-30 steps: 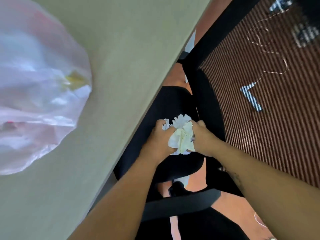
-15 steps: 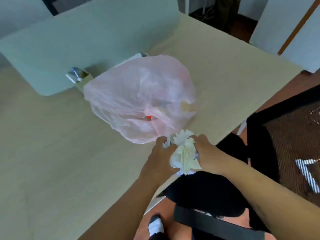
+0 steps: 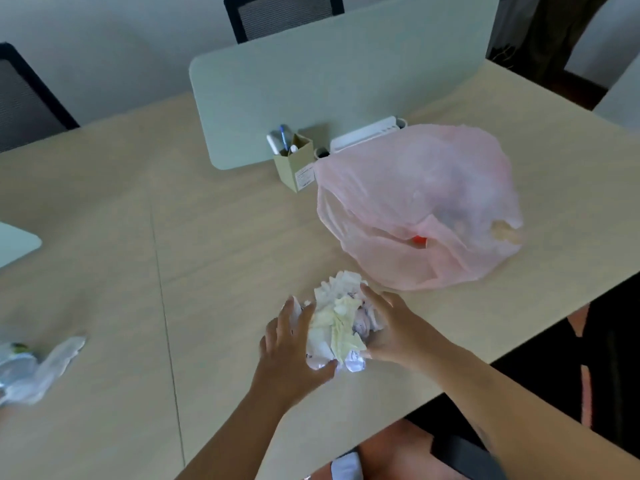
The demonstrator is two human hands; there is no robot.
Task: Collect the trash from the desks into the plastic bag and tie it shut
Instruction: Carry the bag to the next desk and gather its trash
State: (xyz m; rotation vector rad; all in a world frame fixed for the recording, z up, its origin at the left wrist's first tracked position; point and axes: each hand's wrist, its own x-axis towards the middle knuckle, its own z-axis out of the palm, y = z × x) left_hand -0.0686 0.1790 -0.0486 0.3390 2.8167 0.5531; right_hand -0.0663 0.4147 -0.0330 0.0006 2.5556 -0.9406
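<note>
A wad of crumpled white and pale-yellow paper lies on the beige desk near its front edge. My left hand touches the wad's left side with straight, spread fingers. My right hand cups its right side, thumb over the top and fingers curled beneath. A pink translucent plastic bag, bulging with trash, sits on the desk just beyond and to the right of the wad. Its mouth cannot be made out.
A crumpled clear wrapper lies at the desk's left. A cardboard pen holder and a white power strip stand against the pale-green divider. Black chairs stand behind the desk, and another is beside my right arm.
Both hands carried the paper wad from over the chair up onto the desk. My left fingers have spread out from their grip. The view swung up to take in the whole desk.
</note>
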